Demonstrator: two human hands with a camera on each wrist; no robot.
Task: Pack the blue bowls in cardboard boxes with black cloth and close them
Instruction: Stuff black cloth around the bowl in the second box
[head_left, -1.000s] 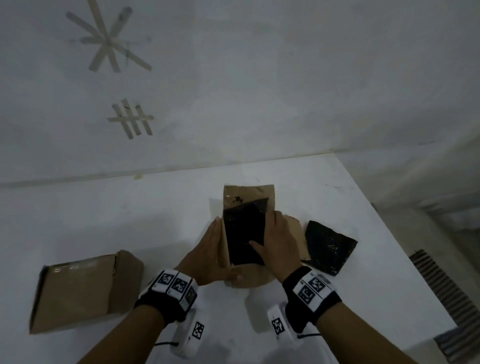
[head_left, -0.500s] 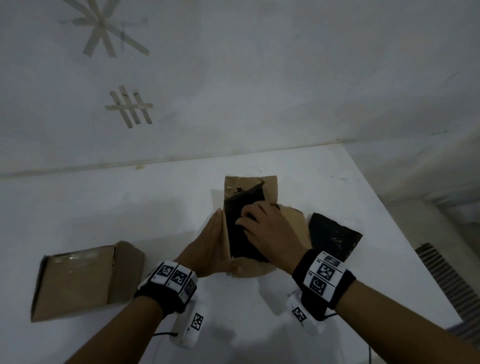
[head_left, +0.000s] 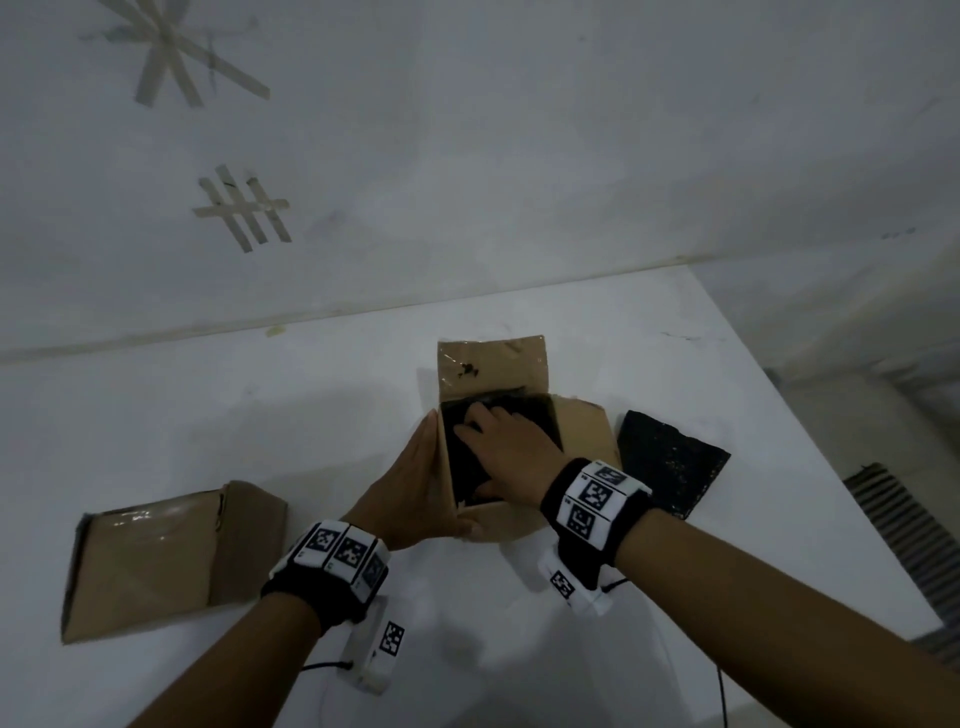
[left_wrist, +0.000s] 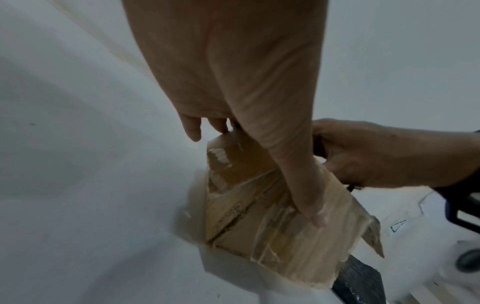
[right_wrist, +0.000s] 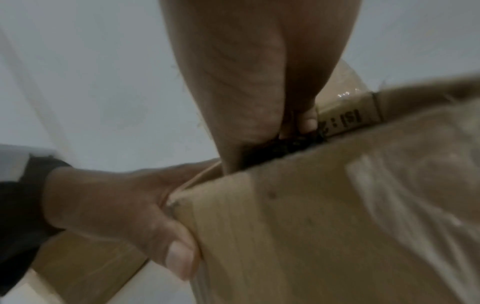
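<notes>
An open cardboard box stands mid-table with its far and right flaps folded out. Black cloth fills its inside; no blue bowl shows. My right hand reaches into the box from above, its bent fingers pressing down on the cloth near the far wall. Flat against the box's left wall lies my left hand, the thumb on the front face near the corner. In the left wrist view the left fingers run straight along the box.
A second black cloth lies flat just right of the box. A closed cardboard box sits at the left of the white table. The table's right edge drops to a floor with a ribbed grating. A wall stands behind.
My right hand moved from the box's right side onto the cloth and pushed further in toward the far left corner. The left hand stayed against the left wall.
</notes>
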